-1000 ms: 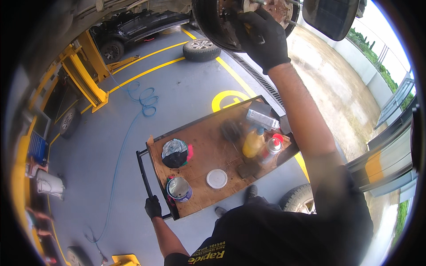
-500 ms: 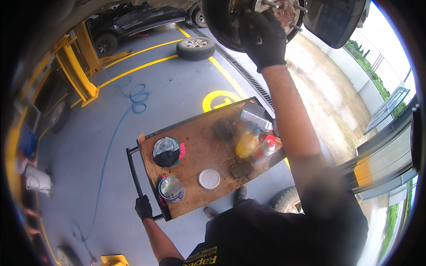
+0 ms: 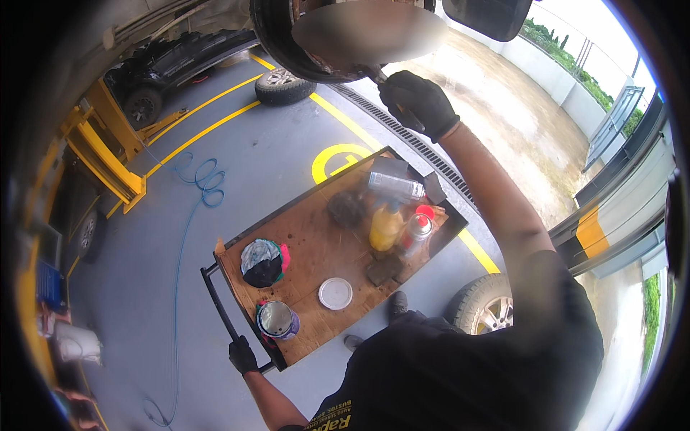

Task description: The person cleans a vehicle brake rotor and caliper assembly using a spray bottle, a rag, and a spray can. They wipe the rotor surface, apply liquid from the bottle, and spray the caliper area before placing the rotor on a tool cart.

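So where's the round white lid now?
In the head view, the round white lid lies on the cart, to the right of the open can.

Daylight bleaches the yard [image 3: 496, 93]; edges bend into black; 1 blur veils the brake assembly [image 3: 275, 47].

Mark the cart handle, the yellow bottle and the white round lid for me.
Cart handle [image 3: 221, 304]: head view, middle of its black bar.
Yellow bottle [image 3: 386, 230]: head view, middle of its body.
White round lid [image 3: 336, 294]: head view, center of its round face.
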Demonstrator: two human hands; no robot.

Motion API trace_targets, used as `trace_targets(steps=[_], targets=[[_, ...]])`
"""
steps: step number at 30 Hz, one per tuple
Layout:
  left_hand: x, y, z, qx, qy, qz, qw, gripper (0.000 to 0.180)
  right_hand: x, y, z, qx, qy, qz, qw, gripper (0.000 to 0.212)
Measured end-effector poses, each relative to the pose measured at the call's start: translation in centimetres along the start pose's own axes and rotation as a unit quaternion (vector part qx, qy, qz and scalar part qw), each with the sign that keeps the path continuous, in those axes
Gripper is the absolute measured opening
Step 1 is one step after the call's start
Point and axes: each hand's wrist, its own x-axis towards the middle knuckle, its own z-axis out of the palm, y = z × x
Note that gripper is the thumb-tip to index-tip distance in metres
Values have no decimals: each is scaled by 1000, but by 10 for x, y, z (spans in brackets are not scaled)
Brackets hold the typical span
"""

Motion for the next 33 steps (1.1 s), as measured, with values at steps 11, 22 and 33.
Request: trace_targets(steps=[11,22,33], targets=[[0,4,-4,74,3,6,997,40,-4,61,-11,222,231,368,873,10],[-180,-7,-9,183,351,-146,907,56,21,89,-9,129,128,207,961,21],[-399,38,156,145,-33,-440,885,60,38,122,-21,196,88,124,969,34]])
